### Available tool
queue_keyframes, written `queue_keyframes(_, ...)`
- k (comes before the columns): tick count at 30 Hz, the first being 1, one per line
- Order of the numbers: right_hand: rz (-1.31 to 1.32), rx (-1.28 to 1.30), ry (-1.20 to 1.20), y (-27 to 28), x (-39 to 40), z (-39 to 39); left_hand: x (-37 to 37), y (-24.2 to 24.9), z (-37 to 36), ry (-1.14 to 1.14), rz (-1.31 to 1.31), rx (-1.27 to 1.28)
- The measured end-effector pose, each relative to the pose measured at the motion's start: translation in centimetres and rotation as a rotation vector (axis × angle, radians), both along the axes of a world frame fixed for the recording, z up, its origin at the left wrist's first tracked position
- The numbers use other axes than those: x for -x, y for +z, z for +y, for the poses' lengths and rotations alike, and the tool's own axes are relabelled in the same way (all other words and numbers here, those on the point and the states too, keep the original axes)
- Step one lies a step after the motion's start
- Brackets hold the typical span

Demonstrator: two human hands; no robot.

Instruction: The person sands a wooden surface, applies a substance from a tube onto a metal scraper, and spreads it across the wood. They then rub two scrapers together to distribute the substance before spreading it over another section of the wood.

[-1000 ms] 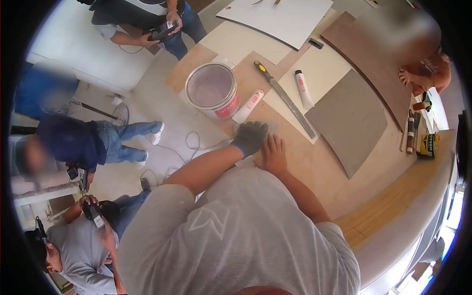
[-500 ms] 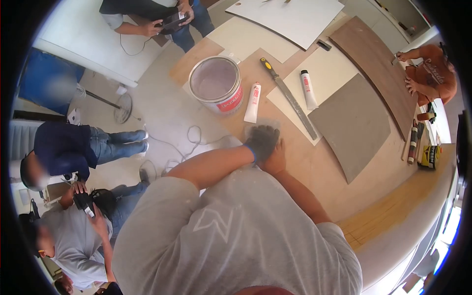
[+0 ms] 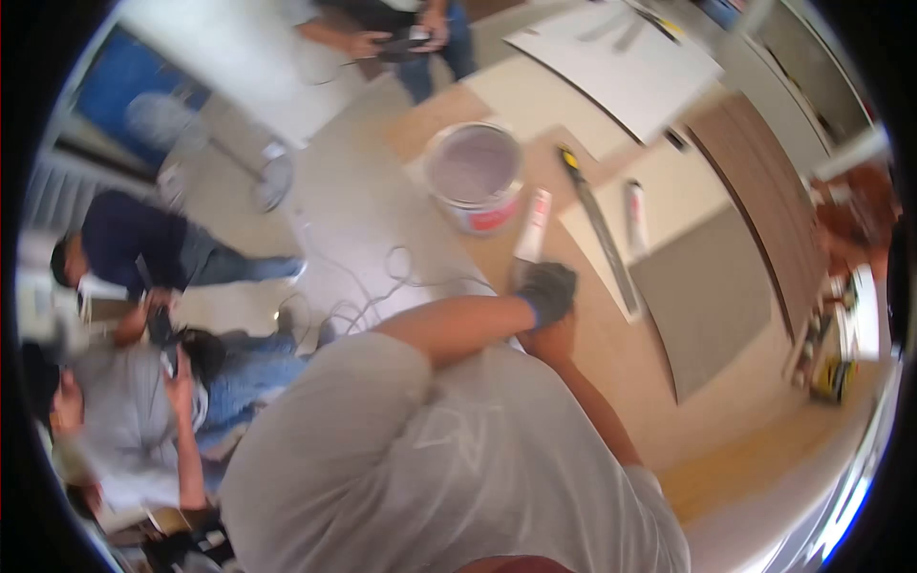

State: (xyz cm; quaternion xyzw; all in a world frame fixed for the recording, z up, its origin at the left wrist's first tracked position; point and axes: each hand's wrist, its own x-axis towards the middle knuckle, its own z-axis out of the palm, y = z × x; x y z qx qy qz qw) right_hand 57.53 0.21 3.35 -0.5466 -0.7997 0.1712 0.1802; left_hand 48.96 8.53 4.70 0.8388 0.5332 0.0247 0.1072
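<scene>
My left hand (image 3: 548, 292), in a dark grey glove with a blue cuff, is over the near table edge with its fingers curled in. What it grips is hidden. My bare right hand (image 3: 554, 334) is against it, its fingers mostly hidden behind the glove. A pale, flat, see-through piece (image 3: 522, 271) shows by the gloved fingers, too blurred to name. Just beyond lies a white tube (image 3: 535, 222) with red print. A paint can (image 3: 475, 177) stands to the left. Right of the tube lie a long file (image 3: 600, 224) with a black-yellow handle and a second, black-capped tube (image 3: 636, 216).
A grey-brown sheet (image 3: 705, 296) and a long brown wood panel (image 3: 755, 191) lie on the table's right side, with a white board (image 3: 621, 62) farther back. A yellow can (image 3: 833, 380) is at the right edge. Cables (image 3: 373, 291) run along the floor. Several people stand around.
The view has swung, so the table and its things appear farther right and lower, with motion blur. My hands remain together near the white tube.
</scene>
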Motion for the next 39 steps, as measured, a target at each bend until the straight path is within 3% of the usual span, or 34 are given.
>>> queue_keyframes(1, 0.065, -0.072, 0.001, -1.0, -0.1, -0.6, -0.7, -2.1, 1.0, 0.058, 0.012, -0.137)
queue_keyframes(2, 0.054, -0.109, 0.013, -0.7, 0.2, -0.7, -2.6, -4.8, 1.8, 0.221, 0.320, -0.255)
queue_keyframes(6, -0.060, -0.153, 0.069, 2.7, 1.1, -0.6, 0.0, -0.1, 0.9, 0.123, 0.098, -0.039)
queue_keyframes(13, -0.039, -0.153, 0.110, 2.4, 1.1, -1.2, -0.7, 2.6, -2.8, 0.149, 0.108, 0.009)
queue_keyframes(14, -0.029, -0.153, 0.125, 2.6, 1.4, -1.2, -1.2, 2.4, -3.5, 0.231, 0.202, -0.053)
queue_keyframes(16, -0.013, -0.149, 0.139, 2.3, 1.7, -1.1, -2.8, 1.2, -4.6, 0.592, 0.665, -0.309)
queue_keyframes(17, -0.001, -0.144, 0.143, 2.5, 1.9, -1.0, -2.3, 1.4, -4.5, 0.629, 0.669, -0.322)
queue_keyframes(18, 0.015, -0.136, 0.141, 2.7, 2.4, -1.0, -1.0, 2.1, -3.3, 0.536, 0.170, -0.127)
queue_keyframes(20, 0.032, -0.114, 0.120, 3.1, 2.5, -1.0, -1.4, -2.2, -1.4, 0.301, 0.243, -0.298)
queue_keyframes(21, 0.027, -0.108, 0.084, 2.8, 1.9, -1.5, -0.8, -3.6, -1.9, 0.166, 0.194, -0.223)
queue_keyframes(22, 0.011, -0.092, 0.081, 1.6, 1.0, -2.3, 0.4, -2.6, -2.5, 0.037, 0.141, -0.135)
queue_keyframes(24, -0.035, -0.120, -0.007, 1.6, 1.0, -2.9, 2.6, 5.4, -4.1, -0.050, 0.007, 0.138)
queue_keyframes(25, -0.065, -0.049, -0.022, 2.2, 0.5, -2.8, 2.1, 5.4, -3.9, -0.102, -0.023, 0.058)
queue_keyframes(27, -0.094, 0.088, 0.006, 3.5, 0.8, -2.9, 2.6, 4.9, -3.3, -0.143, -0.061, -0.106)
queue_keyframes(29, 0.144, -0.072, -0.008, 3.2, 1.1, -3.0, -1.0, -3.6, -1.1, 0.061, 0.121, -0.133)
queue_keyframes(30, 0.117, 0.060, -0.032, 1.7, 1.2, -3.1, -0.3, -1.1, -2.1, 0.073, 0.027, -0.123)
queue_keyframes(33, 0.037, -0.071, 0.096, 1.8, 1.1, -2.8, 1.9, 3.0, -3.4, -0.016, -0.055, -0.067)
queue_keyframes(39, -0.081, -0.159, 0.098, 1.0, 0.6, -2.4, 5.9, 5.1, -5.1, -0.097, -0.106, -0.060)
